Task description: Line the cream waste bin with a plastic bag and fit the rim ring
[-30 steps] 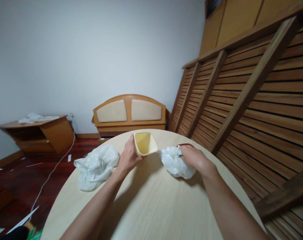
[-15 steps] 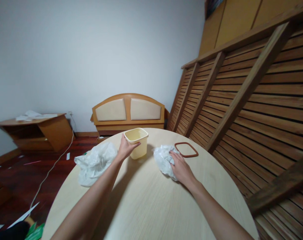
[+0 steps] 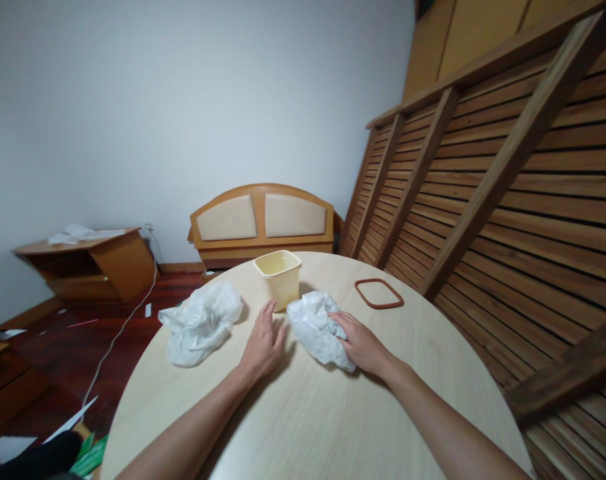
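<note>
Round table (image 3: 307, 427) bears container (image 3: 279, 279), two bags (image 3: 200, 323) (image 3: 317, 328), ring (image 3: 379, 294).
</note>
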`<state>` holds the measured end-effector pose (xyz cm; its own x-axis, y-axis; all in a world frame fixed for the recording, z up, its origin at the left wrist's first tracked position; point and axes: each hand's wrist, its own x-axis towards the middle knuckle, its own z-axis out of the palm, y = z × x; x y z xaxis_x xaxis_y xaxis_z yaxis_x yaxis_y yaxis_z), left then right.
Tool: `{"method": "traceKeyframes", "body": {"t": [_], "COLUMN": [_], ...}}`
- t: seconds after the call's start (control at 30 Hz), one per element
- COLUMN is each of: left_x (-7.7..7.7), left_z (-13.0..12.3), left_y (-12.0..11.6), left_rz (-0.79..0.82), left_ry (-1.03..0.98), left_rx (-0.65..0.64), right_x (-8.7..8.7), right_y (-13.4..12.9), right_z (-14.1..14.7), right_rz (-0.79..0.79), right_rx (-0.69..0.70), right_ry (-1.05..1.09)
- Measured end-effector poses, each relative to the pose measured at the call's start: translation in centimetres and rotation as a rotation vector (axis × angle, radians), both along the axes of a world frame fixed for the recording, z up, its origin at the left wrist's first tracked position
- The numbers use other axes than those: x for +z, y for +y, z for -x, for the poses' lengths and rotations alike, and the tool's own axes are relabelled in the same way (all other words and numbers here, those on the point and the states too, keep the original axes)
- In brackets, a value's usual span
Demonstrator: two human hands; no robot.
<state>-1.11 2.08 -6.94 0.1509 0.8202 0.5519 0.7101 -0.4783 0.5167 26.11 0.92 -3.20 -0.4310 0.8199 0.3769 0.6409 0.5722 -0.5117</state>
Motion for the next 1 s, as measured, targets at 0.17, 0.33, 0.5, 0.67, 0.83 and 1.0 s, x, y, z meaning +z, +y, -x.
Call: {"method": "traceKeyframes", "body": {"t": [0.17, 0.33, 0.5, 0.67, 0.83, 1.0], "left_x": [-1.2, -0.9, 2.0, 4.2, 4.0, 5.2], "left_z": [0.4, 0.6, 1.1, 1.1, 0.8, 1.1], "left_y": [1.8, 2.9, -0.3, -2.6, -2.9, -3.6], "left_rz": [0.128, 0.171, 0.122, 0.108, 0.109, 0.061], "left_ry": [-0.041, -0.073, 0.081, 0.312, 0.33, 0.444], "left_rx": [-0.027, -0.029, -0.352, -0.433, -0.269, -0.063], "right_x": [-0.1, -0.4, -0.4, -0.2, 1.2, 2.1], "right_y": [-0.6, -0.5, -0.4, -0.6, -0.6, 0.3], "right_z": [0.6, 1.1, 1.7, 1.6, -0.8, -4.3], "right_rz": [0.017, 0.034, 0.069, 0.076, 0.069, -0.009], "right_rx": [0.082, 0.142, 0.262, 0.301, 0.189, -0.076], "right_ry": [-0.037, -0.035, 0.012, 0.064, 0.125, 0.281]}}
